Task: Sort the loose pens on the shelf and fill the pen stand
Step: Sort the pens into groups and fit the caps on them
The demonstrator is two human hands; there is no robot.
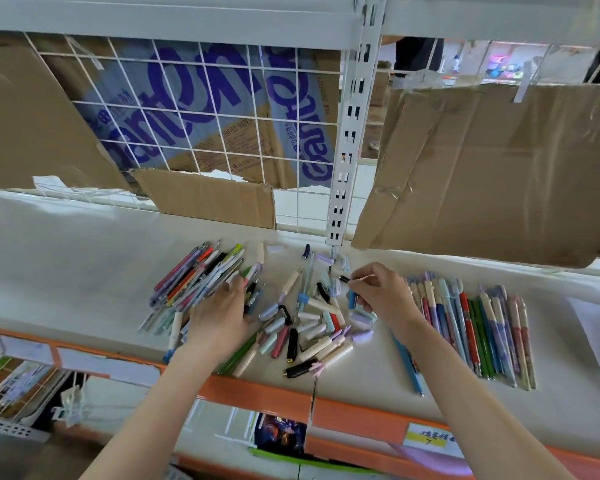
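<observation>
While left hand (222, 315) lies flat on pens (191, 282), right hand (381, 296) pinches thin pen (355, 279).

You get bright, even, soft light with only faint shadows under your hands. The shelf (84, 258) bows at the edges from wide-angle distortion. Far right background glares; near corners blur.

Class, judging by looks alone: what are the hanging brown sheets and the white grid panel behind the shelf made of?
Brown sheets: likely cardboard, matte, with creases, torn edges and tape. Grid panel: probably painted or coated metal wire, thin, smooth, white rods crossing in squares.
</observation>
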